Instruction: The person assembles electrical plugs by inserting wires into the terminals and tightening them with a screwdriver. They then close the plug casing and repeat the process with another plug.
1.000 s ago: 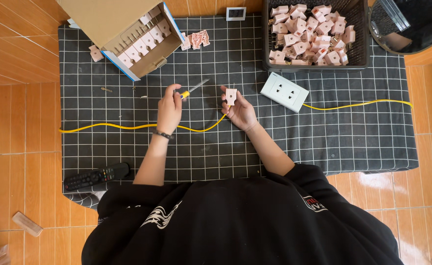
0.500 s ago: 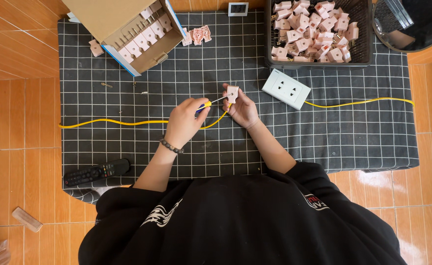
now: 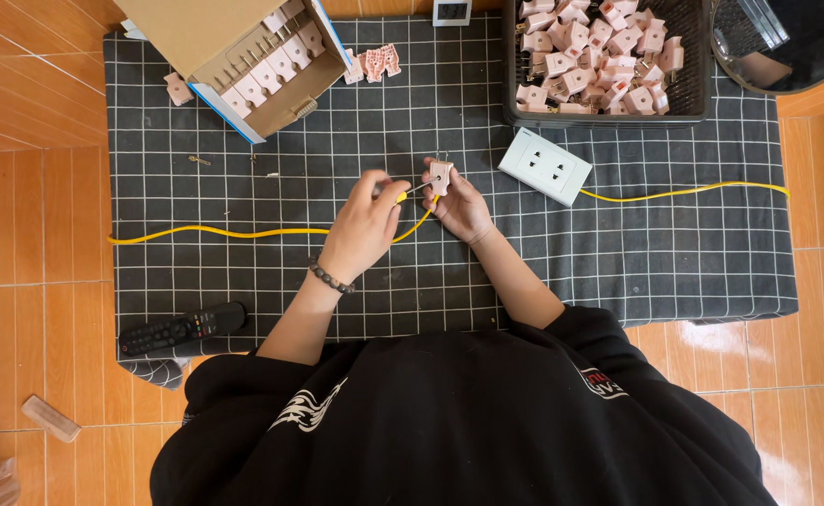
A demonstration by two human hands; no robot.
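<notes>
At the far left a small pale block (image 3: 51,419) lies on the orange tiled floor (image 3: 28,244), and a black remote control (image 3: 181,329) rests on the lower left edge of the dark checked mat (image 3: 618,272). Above it, an open cardboard box (image 3: 243,52) holds rows of pink plugs, with a few loose pink plugs (image 3: 372,64) just beside it. A yellow cable (image 3: 215,233) runs across the mat toward the middle. There the left hand (image 3: 365,228), wearing a bead bracelet, is closed around a yellow-handled screwdriver (image 3: 410,192) whose tip meets a pink plug (image 3: 441,176). The right hand (image 3: 460,206) pinches that plug, holding it just above the mat at its centre. To the right lies a white socket block (image 3: 545,166), the cable running on from it, and above it a dark basket (image 3: 608,112) full of pink plugs.
</notes>
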